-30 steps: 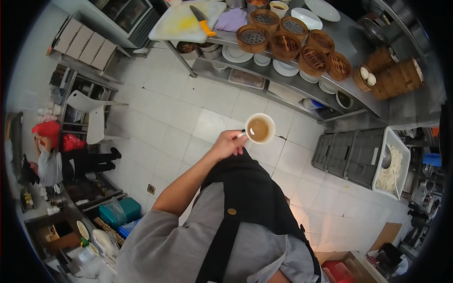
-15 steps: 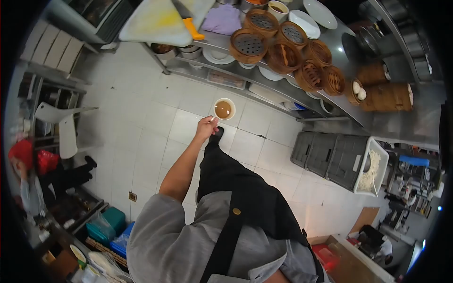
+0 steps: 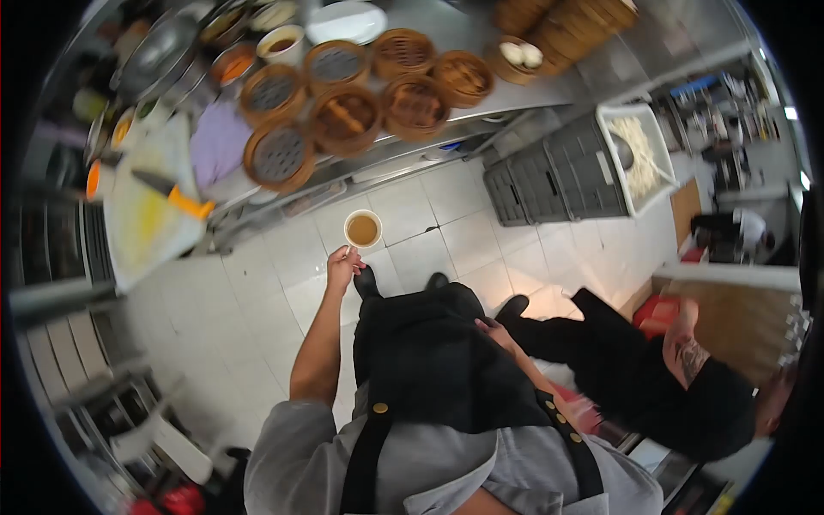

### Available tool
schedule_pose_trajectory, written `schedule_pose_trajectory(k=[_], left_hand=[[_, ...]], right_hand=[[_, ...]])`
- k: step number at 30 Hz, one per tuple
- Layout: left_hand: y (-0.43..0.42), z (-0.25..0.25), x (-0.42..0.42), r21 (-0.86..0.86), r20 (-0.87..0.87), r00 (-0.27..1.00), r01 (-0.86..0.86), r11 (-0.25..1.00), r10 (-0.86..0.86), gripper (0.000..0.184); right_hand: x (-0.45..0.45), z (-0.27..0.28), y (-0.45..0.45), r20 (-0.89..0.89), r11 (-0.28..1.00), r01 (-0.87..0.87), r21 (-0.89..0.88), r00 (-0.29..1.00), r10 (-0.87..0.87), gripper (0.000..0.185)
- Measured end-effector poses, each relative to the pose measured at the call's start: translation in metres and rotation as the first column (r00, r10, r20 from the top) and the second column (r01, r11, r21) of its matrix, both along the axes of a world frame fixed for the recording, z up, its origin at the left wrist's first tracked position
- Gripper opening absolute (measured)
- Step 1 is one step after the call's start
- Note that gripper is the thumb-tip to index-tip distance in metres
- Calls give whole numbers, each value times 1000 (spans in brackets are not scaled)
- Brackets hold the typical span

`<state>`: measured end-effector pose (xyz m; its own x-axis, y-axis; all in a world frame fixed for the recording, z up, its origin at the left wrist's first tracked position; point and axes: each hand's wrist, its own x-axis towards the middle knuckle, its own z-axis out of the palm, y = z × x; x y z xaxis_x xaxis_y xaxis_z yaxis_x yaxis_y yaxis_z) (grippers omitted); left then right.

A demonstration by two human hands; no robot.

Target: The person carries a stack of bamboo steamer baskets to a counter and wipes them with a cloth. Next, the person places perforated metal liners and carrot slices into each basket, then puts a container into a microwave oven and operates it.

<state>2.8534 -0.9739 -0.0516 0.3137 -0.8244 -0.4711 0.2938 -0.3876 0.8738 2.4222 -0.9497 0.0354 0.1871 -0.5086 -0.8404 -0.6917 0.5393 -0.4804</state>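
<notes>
A white cup of light brown liquid is held by its handle in my left hand, out in front of me over the tiled floor. My right hand is low beside the black apron, its fingers partly hidden at the apron's edge. Beyond the cup, several round bamboo baskets stand on the metal counter. To their left are a purple cloth and a knife with an orange handle on a stained cutting board.
Grey crates topped by a white tub stand at the right. A person in black is close on my right. A white chair is at the lower left. Steamers with white buns sit on the counter.
The view has turned to the right and nearer the counter. A person in black has come into view at the right, and my right hand now shows. The cup remains in my left hand.
</notes>
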Motion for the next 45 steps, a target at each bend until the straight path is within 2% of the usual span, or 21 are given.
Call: schedule_pose_trajectory(k=[2, 4, 6, 7, 10, 12, 18, 22, 27, 30, 33, 37, 39, 41, 42, 43, 45], left_hand=[[-29, 0, -15, 1, -76, 997, 29, 1000, -29, 30], [-61, 0, -29, -2, -79, 989, 123, 992, -123, 28], [-91, -2, -45, -17, -112, 980, 161, 987, -162, 28], [-106, -1, -53, -11, -100, 976, 195, 981, -195, 27], [-150, 8, -78, 17, -122, 969, 220, 975, -217, 26], [-180, 8, -92, 33, -113, 966, 237, 971, -232, 26], [-254, -10, -115, 87, -109, 964, 251, 964, -241, 27], [-292, -44, -111, 106, -136, 963, 246, 963, -231, 25], [-336, -82, -102, 128, -135, 964, 244, 961, -227, 24], [-356, -101, -96, 131, -117, 955, 288, 949, -274, 25], [-374, -118, -92, 144, -157, 952, 285, 948, -262, 24], [-392, -136, -86, 158, -121, 944, 322, 933, -306, 19], [-398, -156, -78, 76, -118, 941, 326, 943, -316, 22], [-400, -182, -69, 149, -73, 974, 221, 964, -212, 22], [-415, -175, -68, 127, -151, 951, 290, 948, -271, 22], [-415, -171, -67, 138, -224, 918, 363, 921, -328, 21], [-408, -157, -78, 101, -219, 921, 350, 931, -322, 23]], right_hand=[[2, -7, 4, -197, 994, 100, -51, 974, -109, 80], [-1, -14, 3, -170, 965, 261, 15, 952, -255, 82], [-8, -12, -6, -202, 988, 149, 47, 970, -136, 95], [-15, -18, -11, -146, 981, 185, 65, 974, -174, 94], [-23, 6, -44, -139, 955, 290, 57, 950, -280, 89], [-35, 12, -73, -131, 946, 308, 99, 947, -295, 93], [-88, -17, -115, -90, 944, 287, 165, 957, -275, 105], [-92, -26, -114, -205, 955, 257, 147, 953, -225, 110], [-84, -47, -106, -351, 948, 199, 249, 930, -103, 101], [-81, -57, -92, -362, 944, 181, 275, 929, -73, 100], [-78, -68, -75, -387, 936, 206, 285, 918, -84, 98], [-73, -70, -57, -409, 915, 276, 294, 902, -140, 92], [-72, -70, -55, -426, 912, 297, 282, 891, -159, 89], [-82, -120, 0, -252, 925, 116, 361, 967, -23, 95], [-70, -85, -26, -345, 929, 365, 60, 881, -324, 93], [-72, -85, -37, -431, 918, 293, 268, 889, -158, 91], [-67, -68, -41, -431, 892, 343, 294, 880, -196, 91]])
